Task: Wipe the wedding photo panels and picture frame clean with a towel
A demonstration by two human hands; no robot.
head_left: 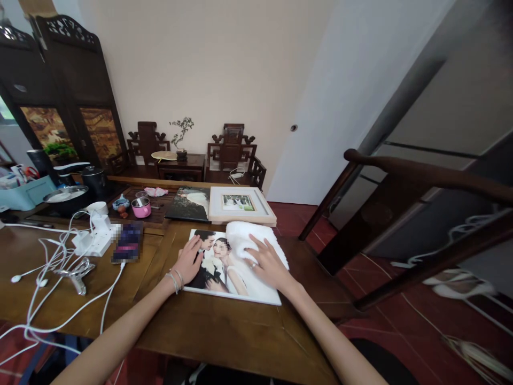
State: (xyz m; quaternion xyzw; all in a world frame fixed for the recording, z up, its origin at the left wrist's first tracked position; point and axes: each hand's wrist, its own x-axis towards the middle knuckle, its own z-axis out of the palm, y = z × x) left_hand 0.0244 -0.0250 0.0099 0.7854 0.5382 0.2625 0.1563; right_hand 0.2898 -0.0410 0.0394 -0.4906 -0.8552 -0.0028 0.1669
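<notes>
A white-edged wedding photo panel (218, 283) lies flat on the wooden table in front of me. A folded white fluffy towel (244, 235) covers its upper right part and hangs past its right side. My left hand (188, 262), with bracelets at the wrist, rests on the panel's left edge with its fingers stretched out. On the towel lies my right hand (266, 262), palm down and fingers spread, pressing into the cloth without closing round it.
Behind the panel lie a framed photo (260, 206) and a dark photo panel (186, 204). At left are a power strip (100, 238), tangled white cables, a phone (128, 243), a pink cup (141, 208) and a pan (66, 198). A wooden chair (377, 214) stands at right.
</notes>
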